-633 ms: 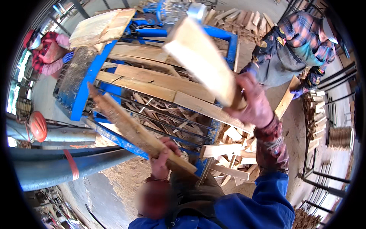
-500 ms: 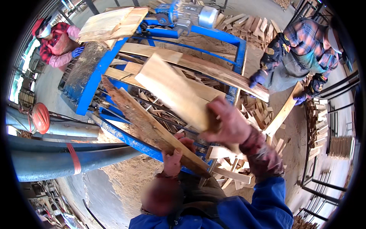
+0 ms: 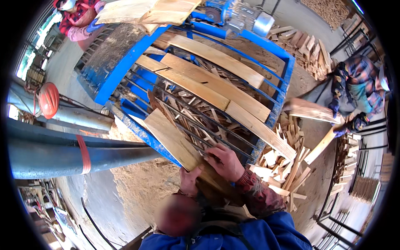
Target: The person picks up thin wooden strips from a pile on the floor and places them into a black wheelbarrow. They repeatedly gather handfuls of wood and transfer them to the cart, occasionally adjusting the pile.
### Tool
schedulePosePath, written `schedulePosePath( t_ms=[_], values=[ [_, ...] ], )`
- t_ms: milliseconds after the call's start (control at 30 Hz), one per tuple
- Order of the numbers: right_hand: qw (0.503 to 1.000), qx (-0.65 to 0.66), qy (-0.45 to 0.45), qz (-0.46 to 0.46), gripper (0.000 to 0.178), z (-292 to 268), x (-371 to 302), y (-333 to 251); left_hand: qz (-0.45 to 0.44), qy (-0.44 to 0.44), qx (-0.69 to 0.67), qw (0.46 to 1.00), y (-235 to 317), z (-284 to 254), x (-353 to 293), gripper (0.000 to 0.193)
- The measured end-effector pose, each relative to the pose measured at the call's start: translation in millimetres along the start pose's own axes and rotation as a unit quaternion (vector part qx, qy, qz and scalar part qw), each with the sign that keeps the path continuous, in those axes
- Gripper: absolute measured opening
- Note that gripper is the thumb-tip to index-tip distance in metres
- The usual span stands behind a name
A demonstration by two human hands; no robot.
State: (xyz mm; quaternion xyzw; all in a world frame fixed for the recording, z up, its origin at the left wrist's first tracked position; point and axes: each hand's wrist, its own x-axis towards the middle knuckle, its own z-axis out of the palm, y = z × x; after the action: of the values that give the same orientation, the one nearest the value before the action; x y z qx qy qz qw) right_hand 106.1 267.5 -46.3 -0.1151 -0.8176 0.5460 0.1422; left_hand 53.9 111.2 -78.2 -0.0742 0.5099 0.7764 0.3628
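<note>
A pale sawn board [image 3: 173, 139] slants over the left side of a blue metal machine frame [image 3: 125, 62]. Its near end is in the grip of my left hand [image 3: 189, 181], fingers closed round it. Beneath it lies a darker, bark-edged board [image 3: 214, 183], whose near end comes toward my body and whose far part is mostly covered. My right hand [image 3: 227, 163] is just right of the pale board's near end, above the darker board. Its fingers are bent and slightly apart, with nothing visible between them.
More boards [image 3: 216, 83] lie across the frame's bars, over heaped offcuts. A motor [image 3: 250, 21] and saw blade [image 3: 212, 15] are at the back. Blue pipes [image 3: 50, 154] and an orange helmet [image 3: 48, 100] are left. One co-worker [image 3: 79, 18] stands back left, another [image 3: 360, 91] right, holding wood.
My right hand has brought the pale board down to the left, onto the bark-edged one, and let go. The view has shifted, and the right co-worker has pulled a board off the frame.
</note>
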Motion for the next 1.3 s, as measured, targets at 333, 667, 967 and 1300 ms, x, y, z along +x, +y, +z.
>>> schedulePosePath(
  t_ms=[333, 667, 967, 1300],
  values=[
    [0.986, 0.024, -0.143, 0.086, 0.053, 27.6, -39.1, 11.5, 0.047, 0.083, -0.103, 0.99, 22.2, -65.7, 25.2, 0.033],
    [0.966, -0.084, -0.212, 0.125, 0.11, 75.2, -44.5, -9.6, 0.071, 0.149, -0.126, 0.978, 22.8, -76.5, 39.5, 0.044],
    [0.961, -0.101, -0.21, 0.151, 0.103, 83.7, -51.3, -10.0, 0.04, 0.104, -0.11, 0.988, 22.5, -77.1, 41.8, 0.043],
    [0.961, -0.078, -0.206, 0.167, 0.103, 86.1, -62.6, 0.1, 0.029, 0.123, -0.116, 0.985, 19.0, -73.2, 40.4, 0.037]
  ],
)
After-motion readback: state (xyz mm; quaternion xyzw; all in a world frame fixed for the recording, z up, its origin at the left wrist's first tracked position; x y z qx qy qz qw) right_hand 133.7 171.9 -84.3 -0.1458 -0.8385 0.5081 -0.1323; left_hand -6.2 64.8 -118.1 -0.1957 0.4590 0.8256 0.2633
